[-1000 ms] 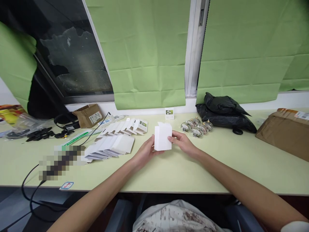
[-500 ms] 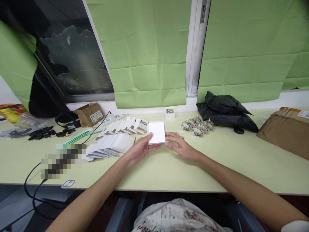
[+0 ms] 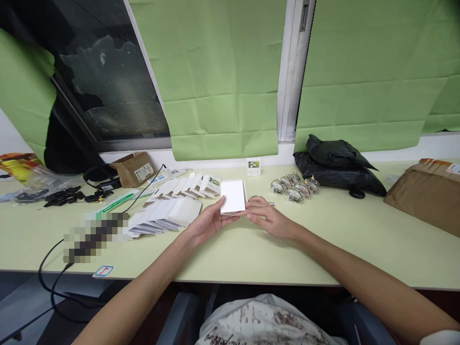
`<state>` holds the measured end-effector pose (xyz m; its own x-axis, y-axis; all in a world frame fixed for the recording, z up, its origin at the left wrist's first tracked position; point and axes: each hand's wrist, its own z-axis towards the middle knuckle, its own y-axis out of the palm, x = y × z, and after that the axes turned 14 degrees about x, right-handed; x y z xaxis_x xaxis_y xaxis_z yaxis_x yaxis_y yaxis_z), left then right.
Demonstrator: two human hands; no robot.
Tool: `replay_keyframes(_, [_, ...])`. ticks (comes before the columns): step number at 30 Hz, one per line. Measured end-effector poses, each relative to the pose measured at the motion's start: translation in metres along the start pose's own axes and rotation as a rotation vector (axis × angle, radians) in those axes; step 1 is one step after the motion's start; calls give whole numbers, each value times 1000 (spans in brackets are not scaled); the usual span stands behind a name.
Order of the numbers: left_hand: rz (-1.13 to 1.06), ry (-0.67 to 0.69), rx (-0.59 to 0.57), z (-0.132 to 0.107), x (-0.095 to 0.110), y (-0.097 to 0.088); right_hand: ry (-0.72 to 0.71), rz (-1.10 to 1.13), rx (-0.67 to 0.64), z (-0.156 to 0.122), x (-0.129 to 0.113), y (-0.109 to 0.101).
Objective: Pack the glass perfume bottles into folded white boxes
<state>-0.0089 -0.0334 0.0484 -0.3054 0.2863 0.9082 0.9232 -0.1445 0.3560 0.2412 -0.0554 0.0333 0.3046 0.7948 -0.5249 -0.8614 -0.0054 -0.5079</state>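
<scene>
Carton has tipped back, left hand holding its side, right hand at its lower corner, grip unclear, likely putting that end within reach.

Left hand grips white box; right hand at its lower right edge. On desk: white cartons left, glassy round items right, near black bags.
</scene>
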Motion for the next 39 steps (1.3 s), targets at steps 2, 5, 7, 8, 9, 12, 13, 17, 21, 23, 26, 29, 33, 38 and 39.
replay_keyframes(2, [1,-11,3,1,-1,-1,-15,-27,-21,0,-3,0])
replay_keyframes(5, [34,-8,19,3,-3,-2,-30,-87,-50,-3,-7,2])
replay_keyframes(7, [60,16,37,5,-3,-3,-52,-113,-42,-4,-7,4])
replay_keyframes(8, [77,36,54,6,-3,-3,-65,-117,-24,-4,-6,6])
replay_keyframes(9, [99,59,75,7,-3,-4,-77,-115,8,-5,-4,7])
replay_keyframes(12, [181,135,141,11,-2,-6,-91,-100,121,-5,3,11])
replay_keyframes(13, [210,161,155,13,-2,-7,-97,-102,145,-6,5,12])
replay_keyframes(17, [402,297,238,21,4,-19,-135,-150,183,-7,10,13])
replay_keyframes(21, [929,513,484,26,29,-48,-100,-188,219,-7,12,10])
replay_keyframes(23, [1273,530,590,25,42,-63,-55,-230,236,-6,15,7])
replay_keyframes(26, [1640,478,630,16,47,-76,22,-319,240,-6,21,4])
replay_keyframes(29, [1901,630,668,1,36,-74,86,-417,209,-6,26,3])
replay_keyframes(33, [2091,993,572,-12,10,-64,152,-546,165,-7,30,2])
replay_keyframes(38, [2086,1056,373,-14,-15,-61,224,-722,124,-10,36,3])
replay_keyframes(39, [2076,1060,397,-14,-17,-60,242,-752,112,-10,38,3])
